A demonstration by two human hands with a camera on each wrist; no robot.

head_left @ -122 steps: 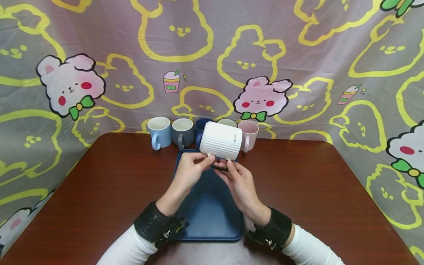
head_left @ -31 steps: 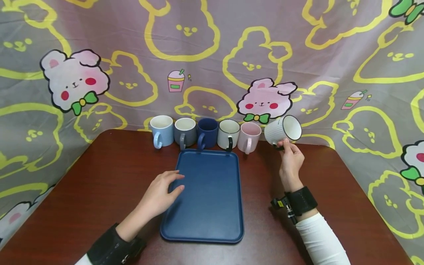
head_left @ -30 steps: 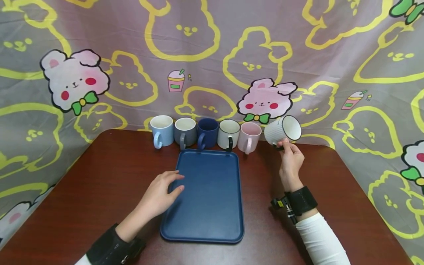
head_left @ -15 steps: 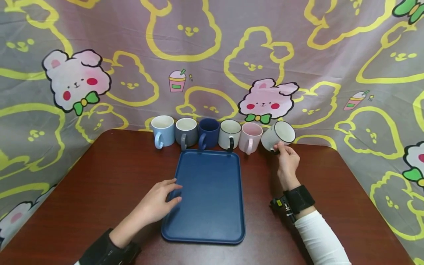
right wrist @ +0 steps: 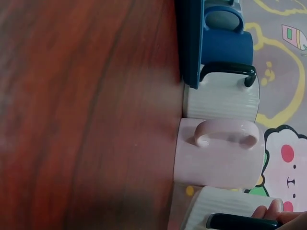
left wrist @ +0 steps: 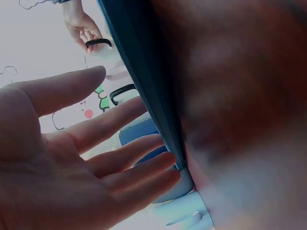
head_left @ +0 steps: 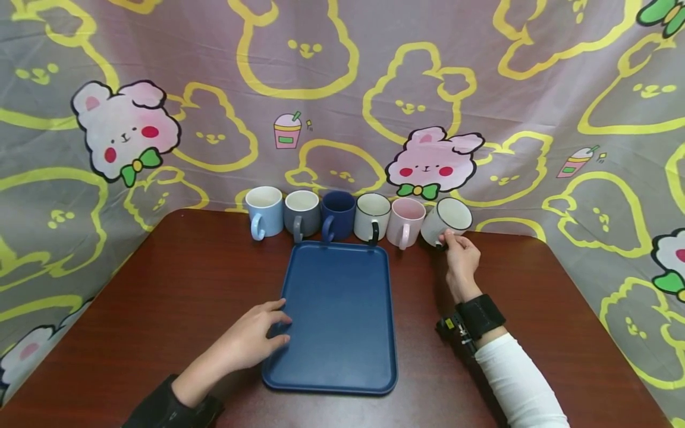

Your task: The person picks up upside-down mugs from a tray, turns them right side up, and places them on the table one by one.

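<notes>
In the head view, my right hand [head_left: 462, 258] pinches the handle of a white ribbed mug [head_left: 434, 228] with a dark rim. This mug is at the right end of a row of mugs, tilted with its mouth leaning right. The right wrist view shows its black handle [right wrist: 242, 222] under my fingertips, beside the pink mug [right wrist: 218, 165]. My left hand [head_left: 246, 339] holds nothing; its fingers are loosely extended over the left edge of a blue tray [head_left: 337, 315]. Seen from the left wrist, the fingers [left wrist: 129, 155] are spread near the tray's side.
Left of the held mug stand, from the right, a pink mug [head_left: 404, 229], a white mug [head_left: 367, 226] with a black handle, a navy mug [head_left: 342, 221], a grey mug [head_left: 301, 223] and a light blue mug [head_left: 270, 223]. A patterned cloth [head_left: 332, 125] hangs behind the brown table [head_left: 176, 285].
Both hands held the white ribbed mug over the tray; my left hand let go and moved to the tray's left edge. My right hand carried the mug right and lowered it beside the pink mug.
</notes>
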